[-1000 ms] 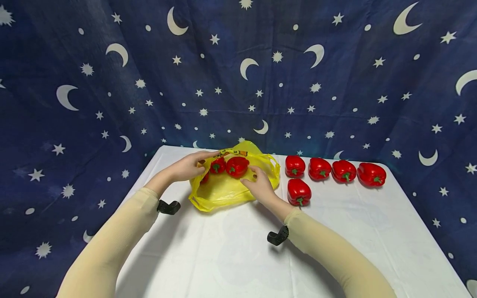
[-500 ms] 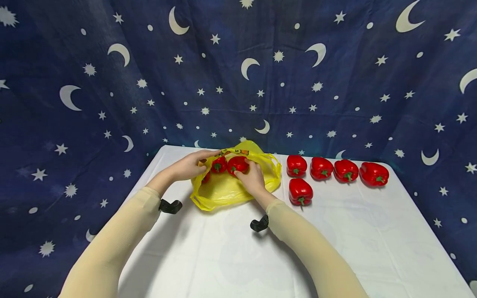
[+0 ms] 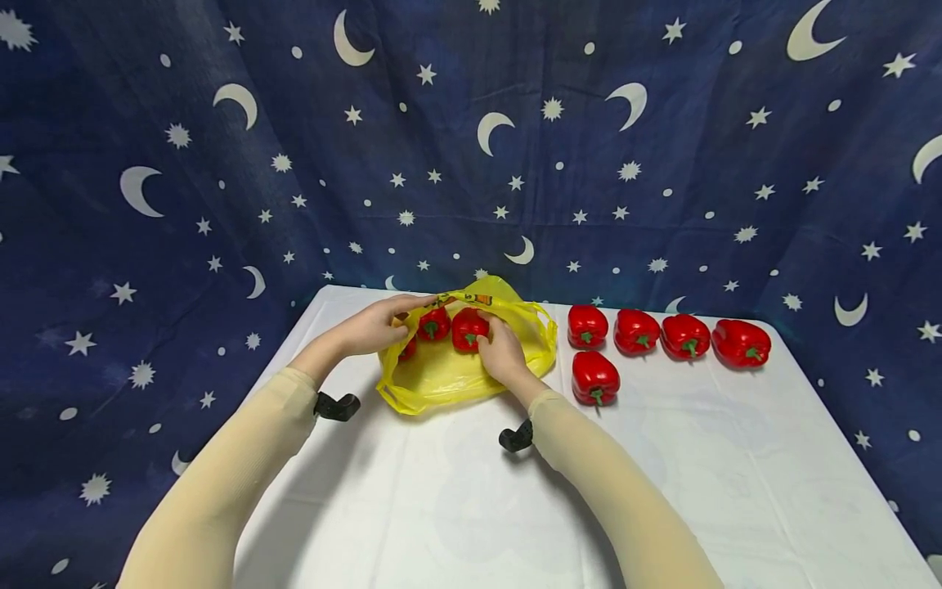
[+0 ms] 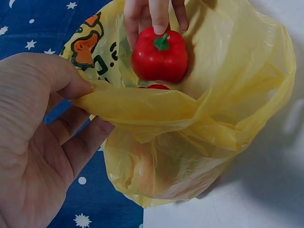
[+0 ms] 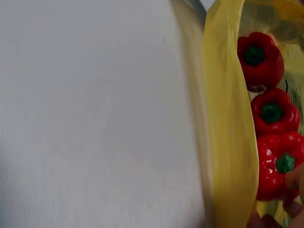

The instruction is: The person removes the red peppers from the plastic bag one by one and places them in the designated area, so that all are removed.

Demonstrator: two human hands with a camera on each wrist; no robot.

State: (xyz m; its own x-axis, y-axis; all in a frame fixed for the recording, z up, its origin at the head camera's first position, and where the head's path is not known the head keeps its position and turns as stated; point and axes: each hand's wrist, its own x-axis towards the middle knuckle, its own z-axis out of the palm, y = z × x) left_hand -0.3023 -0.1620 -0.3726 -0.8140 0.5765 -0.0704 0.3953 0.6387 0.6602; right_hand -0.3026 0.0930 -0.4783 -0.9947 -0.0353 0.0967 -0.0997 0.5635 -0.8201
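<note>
A yellow plastic bag (image 3: pixel 449 376) lies open on the white table (image 3: pixel 456 491). My left hand (image 3: pixel 393 317) pinches its near rim between thumb and fingers, seen close in the left wrist view as left hand (image 4: pixel 85 90) on the bag (image 4: pixel 199 137). My right hand (image 3: pixel 495 337) reaches into the bag mouth and its fingers (image 4: pixel 159 16) curl over the top of a red pepper (image 3: pixel 468 329), the pepper (image 4: pixel 159 56). Two more peppers (image 3: pixel 433 324) (image 3: pixel 406 349) sit in the bag beside it. The right wrist view shows the three peppers (image 5: pixel 274 111) in a row behind the bag rim (image 5: pixel 230 123).
Several red peppers stand on the table right of the bag: a back row from pepper (image 3: pixel 586 325) to pepper (image 3: pixel 740 343), and one in front (image 3: pixel 594 378). A dark blue star-and-moon cloth (image 3: pixel 471 147) hangs behind. The table drops off at left and right edges.
My right hand has moved from the bag's front side up into its mouth and onto the red pepper. The left hand has kept hold of the rim.
</note>
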